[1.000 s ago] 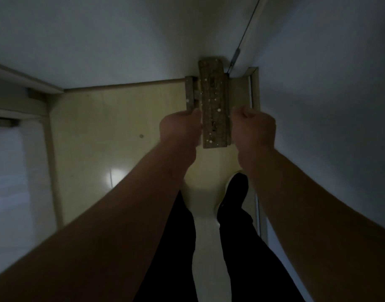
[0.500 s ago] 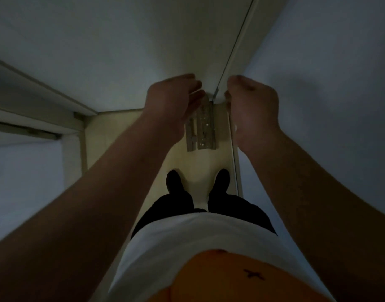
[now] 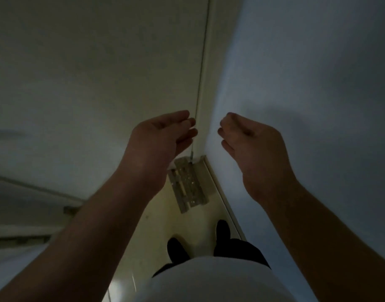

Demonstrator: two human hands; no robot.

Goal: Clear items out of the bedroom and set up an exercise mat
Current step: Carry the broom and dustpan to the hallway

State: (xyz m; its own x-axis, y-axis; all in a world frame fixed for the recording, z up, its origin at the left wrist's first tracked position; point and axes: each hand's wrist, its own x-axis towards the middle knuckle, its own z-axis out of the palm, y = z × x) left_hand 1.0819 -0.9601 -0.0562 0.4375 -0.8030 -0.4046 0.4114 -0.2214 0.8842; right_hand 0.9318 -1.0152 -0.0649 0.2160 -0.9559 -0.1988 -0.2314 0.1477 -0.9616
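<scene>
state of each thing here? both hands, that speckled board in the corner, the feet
left hand: raised, fingers loosely curled, holding nothing
right hand: raised, fingers loosely curled, holding nothing
speckled board: down on the floor in the corner, neither hand touching it
feet: planted on the floor, short of the board

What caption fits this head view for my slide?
Left hand and right hand hover empty above a speckled board standing in the floor corner.
</scene>
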